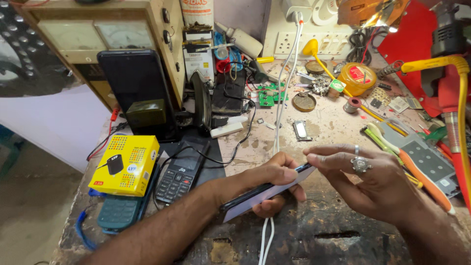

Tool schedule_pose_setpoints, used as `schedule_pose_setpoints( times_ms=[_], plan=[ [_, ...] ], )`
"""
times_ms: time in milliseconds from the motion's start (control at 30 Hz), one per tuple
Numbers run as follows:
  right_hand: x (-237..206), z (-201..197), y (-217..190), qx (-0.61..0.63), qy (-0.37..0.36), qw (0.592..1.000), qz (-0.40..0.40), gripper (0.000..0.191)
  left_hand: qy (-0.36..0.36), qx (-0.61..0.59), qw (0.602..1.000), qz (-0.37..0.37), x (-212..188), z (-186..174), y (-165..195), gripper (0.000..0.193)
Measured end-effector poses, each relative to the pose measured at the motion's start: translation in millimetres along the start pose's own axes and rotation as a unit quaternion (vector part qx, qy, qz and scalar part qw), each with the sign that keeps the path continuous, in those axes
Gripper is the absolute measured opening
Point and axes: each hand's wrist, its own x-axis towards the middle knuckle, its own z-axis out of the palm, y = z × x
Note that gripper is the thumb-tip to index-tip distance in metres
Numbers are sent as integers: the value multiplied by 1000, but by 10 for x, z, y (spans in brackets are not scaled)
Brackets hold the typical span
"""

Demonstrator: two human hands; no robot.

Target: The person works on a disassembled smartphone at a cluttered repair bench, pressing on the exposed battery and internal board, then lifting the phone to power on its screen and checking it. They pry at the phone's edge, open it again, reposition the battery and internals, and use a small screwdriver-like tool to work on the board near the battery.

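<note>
My left hand [272, 184] grips a thin black phone [260, 194] edge-on, with a white card or back cover lying against its underside. My right hand [365, 179], wearing rings, pinches the phone's far end with fingertips. Both hands hover over the worn workbench [314, 230]. A white cable [282, 98] runs from the wall socket down under my left hand and off the bench's front edge.
A yellow box [126, 164] lies on a teal keypad phone [117, 211] at left, beside a black keypad phone [180, 174]. A large dark phone [137, 83] leans on a wooden meter box. Circuit boards [269, 95], tins, an orange jar [357, 77] and tools [422, 167] crowd the back and right.
</note>
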Motion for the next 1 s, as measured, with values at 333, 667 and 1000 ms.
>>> schedule_pose_setpoints(
  times_ms=[333,667,1000],
  plan=[
    [-342,427,460,413,-56,892,172,60,346,332,826,298,93,409,103,89],
    [-277,543,310,569,-150,756,287,85,406,242,791,389,197,206,-33,58],
    [-130,398,221,481,-85,823,290,69,279,116,903,305,150,62,112,28]
  ],
)
